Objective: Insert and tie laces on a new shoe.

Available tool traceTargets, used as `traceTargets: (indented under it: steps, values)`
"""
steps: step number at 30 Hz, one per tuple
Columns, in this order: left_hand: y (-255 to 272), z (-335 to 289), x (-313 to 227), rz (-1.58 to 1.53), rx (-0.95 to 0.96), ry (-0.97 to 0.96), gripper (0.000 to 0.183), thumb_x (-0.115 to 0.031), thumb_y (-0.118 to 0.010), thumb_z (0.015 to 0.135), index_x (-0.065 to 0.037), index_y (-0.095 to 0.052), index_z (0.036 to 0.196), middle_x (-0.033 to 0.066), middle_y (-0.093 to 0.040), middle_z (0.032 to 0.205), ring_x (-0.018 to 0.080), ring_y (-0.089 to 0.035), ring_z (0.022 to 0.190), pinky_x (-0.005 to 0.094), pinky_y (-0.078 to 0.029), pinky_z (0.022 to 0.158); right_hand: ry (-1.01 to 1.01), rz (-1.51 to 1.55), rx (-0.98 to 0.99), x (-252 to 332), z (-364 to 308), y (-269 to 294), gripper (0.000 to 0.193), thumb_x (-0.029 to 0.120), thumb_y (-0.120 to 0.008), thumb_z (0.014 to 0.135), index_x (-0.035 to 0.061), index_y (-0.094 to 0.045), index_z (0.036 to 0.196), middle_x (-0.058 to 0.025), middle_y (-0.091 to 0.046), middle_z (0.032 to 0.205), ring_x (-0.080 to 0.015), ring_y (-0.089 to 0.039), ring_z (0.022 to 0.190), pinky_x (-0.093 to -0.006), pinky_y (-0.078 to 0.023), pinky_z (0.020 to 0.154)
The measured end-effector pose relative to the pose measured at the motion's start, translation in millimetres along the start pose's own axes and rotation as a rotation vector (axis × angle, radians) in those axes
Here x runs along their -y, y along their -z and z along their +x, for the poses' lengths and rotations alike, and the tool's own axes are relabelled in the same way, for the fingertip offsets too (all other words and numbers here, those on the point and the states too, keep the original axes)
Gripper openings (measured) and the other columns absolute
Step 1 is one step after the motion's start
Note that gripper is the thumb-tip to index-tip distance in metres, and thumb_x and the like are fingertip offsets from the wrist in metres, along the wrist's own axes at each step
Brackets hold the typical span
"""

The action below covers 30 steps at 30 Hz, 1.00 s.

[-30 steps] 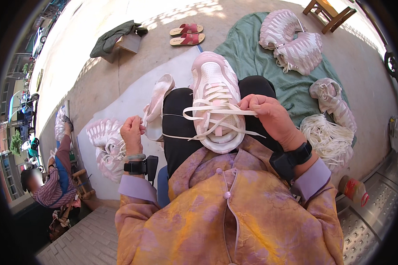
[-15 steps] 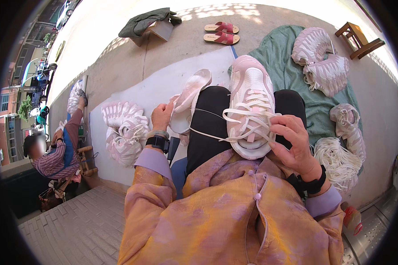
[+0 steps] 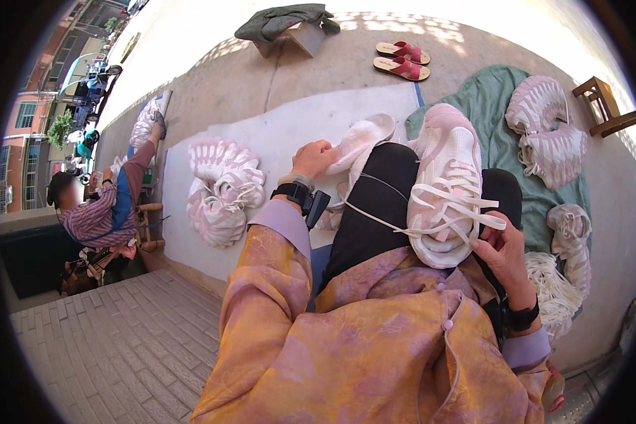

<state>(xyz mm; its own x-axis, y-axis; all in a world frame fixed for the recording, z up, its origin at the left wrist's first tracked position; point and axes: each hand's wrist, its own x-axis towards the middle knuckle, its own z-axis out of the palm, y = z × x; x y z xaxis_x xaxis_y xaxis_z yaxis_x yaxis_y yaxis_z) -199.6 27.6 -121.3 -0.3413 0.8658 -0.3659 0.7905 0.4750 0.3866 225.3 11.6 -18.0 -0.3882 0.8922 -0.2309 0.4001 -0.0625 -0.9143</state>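
Note:
A white and pink sneaker (image 3: 442, 159) lies across my lap, toe pointing away and heel toward me. Its loose white shoelace (image 3: 463, 205) crosses over the tongue, with one loop reaching to the right. My right hand (image 3: 503, 253) is closed by the heel opening, fingers pinched at the lace; the exact contact is partly hidden. Beside my left knee, my left hand (image 3: 312, 159) is curled around the edge of a second white and pink shoe (image 3: 364, 141), its fingertips hidden. A lace and a thin thread stretch across my left thigh.
Bundled shoe uppers (image 3: 226, 191) lie on a white sheet (image 3: 297, 113) at left; more uppers (image 3: 544, 124) and white laces (image 3: 548, 290) lie on or beside a green cloth (image 3: 466, 88). Red slippers (image 3: 403, 63), a wooden stool (image 3: 604, 106) and a draped box (image 3: 300, 39) stand farther off. Another person (image 3: 99, 212) sits far left.
The scene has shifted right and slightly down as my head turned. My left hand has moved farther from me with the second shoe. My right fingers have curled in, and a lace loop now extends right.

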Motion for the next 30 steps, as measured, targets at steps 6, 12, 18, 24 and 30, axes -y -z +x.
traceTargets:
  steps: [6, 12, 18, 24, 30]
  values:
    - [-4.4, -0.7, 38.6, -0.684, 0.273, 0.195, 0.043, -0.034, -0.061, 0.087, -0.003, -0.061, 0.117, 0.006, -0.064, 0.106, 0.0147, -0.059, 0.101, 0.0274, -0.046, 0.085, 0.093, -0.265, 0.005, -2.0, -3.0, -7.0, 0.042, 0.02, -0.073, 0.074, 0.0002, -0.058, 0.108, -0.0051, -0.053, 0.065, -0.0125, -0.047, 0.052, -0.0257, -0.04, 0.05]
    - [-10.0, -21.4, 70.0, -1.064, 0.461, -0.01, 0.064, -0.023, -0.07, 0.077, -0.005, -0.045, 0.134, 0.0108, -0.058, 0.118, 0.0192, -0.057, 0.106, 0.0315, -0.046, 0.09, 0.068, -0.317, -0.017, 4.6, -1.3, -11.9, 0.047, 0.027, -0.07, 0.078, 0.0015, -0.055, 0.114, -0.0045, -0.054, 0.063, -0.0145, -0.051, 0.051, -0.0282, -0.041, 0.05]
    - [3.9, -32.8, 44.6, -0.363, -0.035, 0.122, 0.048, -0.019, -0.061, 0.077, -0.002, -0.057, 0.121, 0.0126, -0.065, 0.104, 0.0215, -0.062, 0.095, 0.0297, -0.047, 0.085, 0.173, -0.519, -0.02, 6.6, 5.4, -15.8, 0.047, 0.035, -0.059, 0.087, 0.0026, -0.051, 0.12, -0.0111, -0.056, 0.061, -0.0282, -0.058, 0.054, -0.0369, -0.042, 0.053]
    - [78.0, -65.4, 4.9, -0.859, -0.273, 0.171, 0.035, -0.018, -0.057, 0.08, -0.002, -0.061, 0.111, 0.008, -0.064, 0.089, 0.0111, -0.057, 0.061, 0.0246, -0.048, 0.052, 0.081, -0.45, 0.013, 6.5, 10.5, -10.0, 0.047, 0.036, -0.054, 0.089, 0.0028, -0.051, 0.122, -0.0142, -0.059, 0.064, -0.0319, -0.06, 0.058, -0.0396, -0.043, 0.054]
    - [117.6, -119.5, -48.4, -1.299, -0.332, -0.029, 0.033, -0.016, -0.051, 0.084, -0.002, -0.054, 0.114, 0.0049, -0.06, 0.087, 0.0079, -0.052, 0.052, 0.0223, -0.043, 0.044, 0.101, -0.517, 0.039, 7.2, 18.3, -16.0, 0.042, 0.032, -0.053, 0.088, 0.0054, -0.052, 0.121, -0.0149, -0.06, 0.063, -0.0333, -0.061, 0.059, -0.0406, -0.044, 0.056]
